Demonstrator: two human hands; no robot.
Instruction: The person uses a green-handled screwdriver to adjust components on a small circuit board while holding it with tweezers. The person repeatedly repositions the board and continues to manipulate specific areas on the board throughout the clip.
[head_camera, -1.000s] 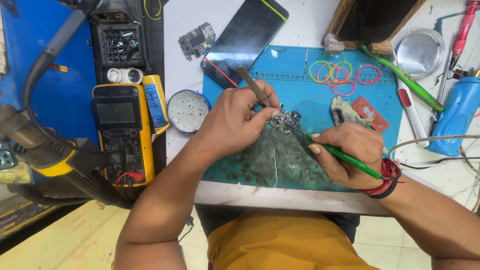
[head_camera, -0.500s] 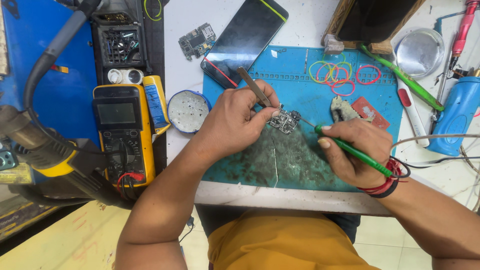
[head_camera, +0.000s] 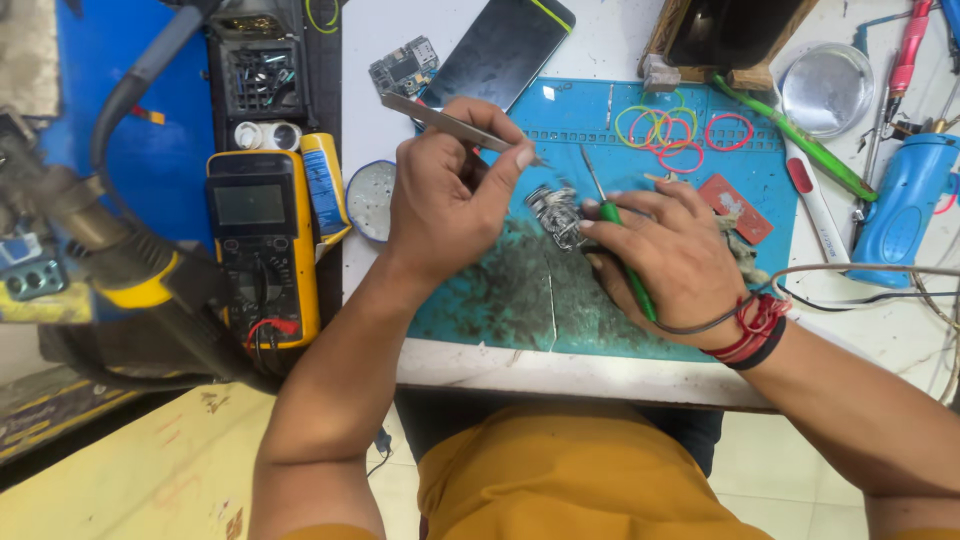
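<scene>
Metal circuit part (head_camera: 556, 212) lies between the hands: left hand (head_camera: 450, 200) pinches tweezers (head_camera: 440, 118), right hand (head_camera: 680, 255) grips a green screwdriver (head_camera: 622, 250).

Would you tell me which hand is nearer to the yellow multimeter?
Left. The left hand is just right of the yellow multimeter; the right hand lies farther right across the blue mat.

My left hand (head_camera: 450, 195) has lifted off the small circuit board (head_camera: 556, 213), raising the tweezers (head_camera: 450, 120) clear above the blue mat (head_camera: 640, 110). My right hand (head_camera: 675, 260) has swung the green screwdriver (head_camera: 618, 240) upright, tip now pointing away, fingers touching the board's right edge.
</scene>
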